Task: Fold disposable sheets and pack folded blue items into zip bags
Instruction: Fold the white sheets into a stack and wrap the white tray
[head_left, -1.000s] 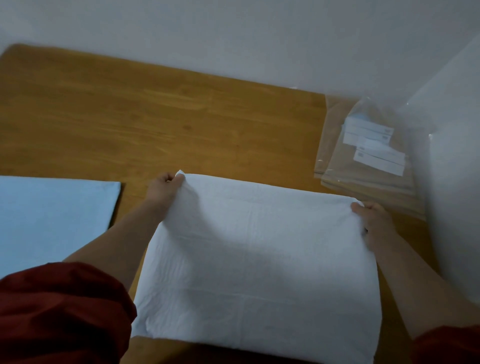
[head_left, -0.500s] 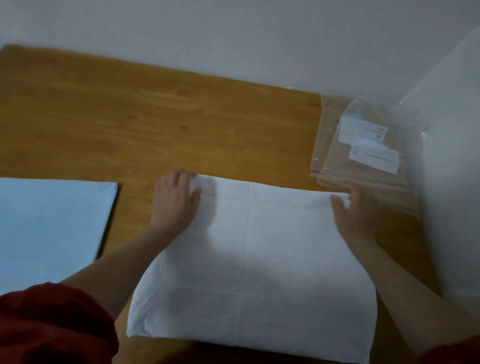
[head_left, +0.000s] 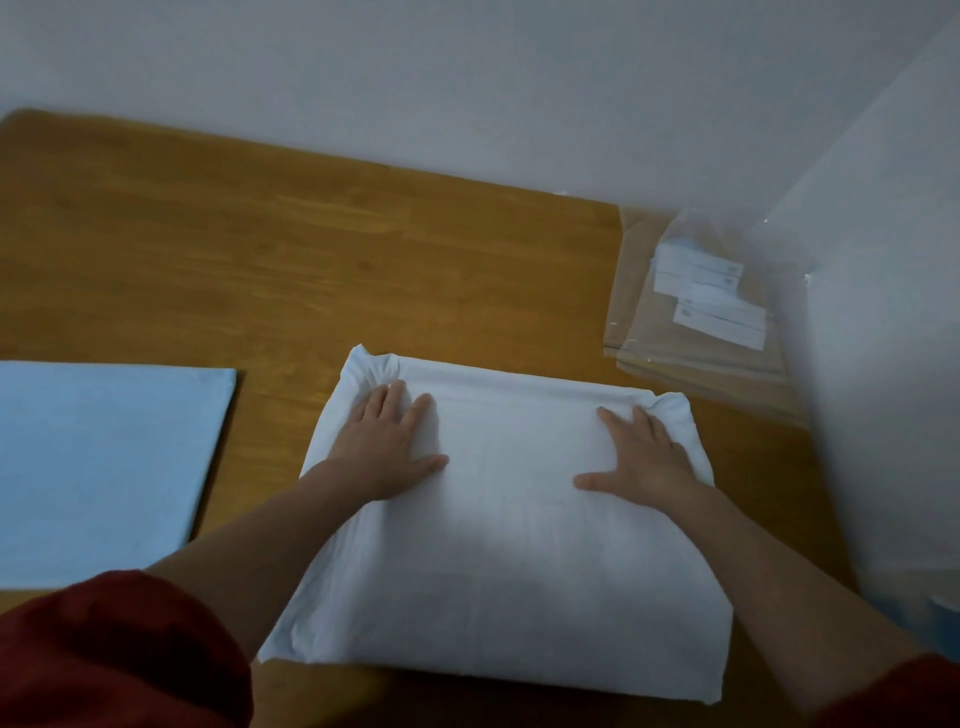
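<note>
Head view, left hand: left hand (head_left: 387, 447) lies flat, palm down, fingers (head_left: 390, 400) straight, thumb out, pressing the far left part of the folded white disposable sheet (head_left: 498, 545).
Right hand: right hand (head_left: 641, 457) flat likewise, straight fingers pressing the far right part, gripping nothing.
Sheet: on the brown wooden surface (head_left: 260, 260), far corners rumpled.
Around: flat pale blue sheet (head_left: 104, 467) to the left; stack of clear zip bags (head_left: 706, 312) with white labels far right, beside the white wall.

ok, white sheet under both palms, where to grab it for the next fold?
Probably its far-left corner and far-right corner: both bunch up, while the rest of the white sheet lies flat on the wooden table. Pinch with the left hand from the left, the right hand from the right.
</note>
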